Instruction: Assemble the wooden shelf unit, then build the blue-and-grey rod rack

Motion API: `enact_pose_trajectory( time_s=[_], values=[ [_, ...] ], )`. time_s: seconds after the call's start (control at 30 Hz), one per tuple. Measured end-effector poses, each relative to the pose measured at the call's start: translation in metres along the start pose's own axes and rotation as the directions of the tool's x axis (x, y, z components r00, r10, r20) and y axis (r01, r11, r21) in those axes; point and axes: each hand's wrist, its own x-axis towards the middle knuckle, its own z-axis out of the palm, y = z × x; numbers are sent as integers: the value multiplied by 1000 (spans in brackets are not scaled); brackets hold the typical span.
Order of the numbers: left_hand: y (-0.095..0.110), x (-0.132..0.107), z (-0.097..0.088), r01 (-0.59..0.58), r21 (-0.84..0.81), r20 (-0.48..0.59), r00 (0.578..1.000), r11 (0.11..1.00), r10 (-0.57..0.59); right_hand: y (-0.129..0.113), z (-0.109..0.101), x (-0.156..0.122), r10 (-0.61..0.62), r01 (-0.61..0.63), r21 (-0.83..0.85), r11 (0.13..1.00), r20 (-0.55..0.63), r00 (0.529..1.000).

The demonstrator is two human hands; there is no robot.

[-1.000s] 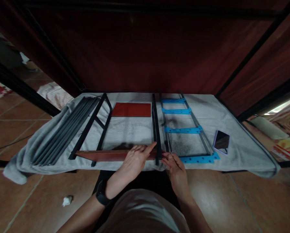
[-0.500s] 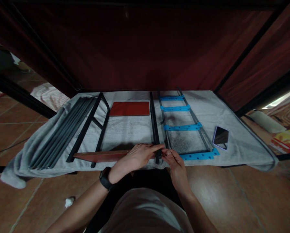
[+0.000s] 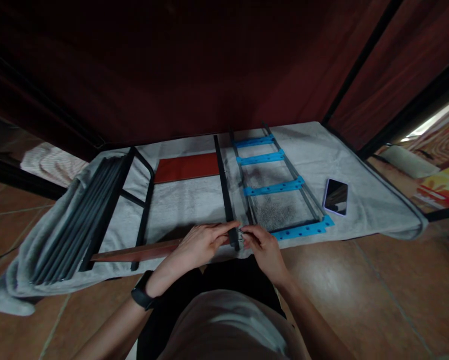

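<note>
My left hand (image 3: 197,245), a dark watch on its wrist, closes around the near end of a black metal bar (image 3: 223,190), where a narrow brown board (image 3: 137,254) meets it. Its index finger reaches across the bar. On the bar's right side, my right hand (image 3: 262,247) pinches a small shiny screw (image 3: 241,231) against the outer face; its exact shape is hard to make out. The board runs left to a black side frame (image 3: 113,210) with a cross strut. Between frame and bar, farther back, lies a flat reddish-brown panel (image 3: 186,167).
Several grey tubes (image 3: 77,220) lie at the left of the grey cloth (image 3: 182,210). Right of the bar, thin rods joined by blue perforated strips (image 3: 273,186) lie flat. A phone (image 3: 336,196) rests farther right. Dark red fabric (image 3: 209,75) hangs behind, with tiled floor below.
The view has turned and tilted, so the table's things appear shifted left. My left hand stays at the joint; my right fingers have drawn slightly apart from the bar, showing the small metal piece.
</note>
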Motion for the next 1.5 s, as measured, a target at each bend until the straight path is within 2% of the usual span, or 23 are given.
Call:
enact_pose_trajectory(
  time_s=[0.23,0.37,0.57,0.77,0.9,1.1,1.5],
  values=[
    [4,-1,2,35,44,-36,999,998,-33,-6,-3,7,-116,119,-166,979,29,993],
    [6,-1,2,130,18,-59,990,991,-129,-6,-5,9,-154,160,-198,967,46,987],
    [5,-1,3,172,-132,-63,981,976,-182,-7,-8,14,-166,171,-216,961,43,985],
    [3,-2,6,180,-142,-136,971,973,-199,-8,-10,13,-191,209,-204,956,106,976],
    [5,-1,5,179,-114,-112,975,977,-192,-9,-11,13,-181,206,-244,948,120,976],
    [9,1,4,204,-46,-92,974,978,-207,-22,-15,16,-177,240,-334,912,209,962],
    [9,-3,2,154,-23,-92,984,988,-155,-25,0,10,-101,134,-344,929,112,989]
  ],
)
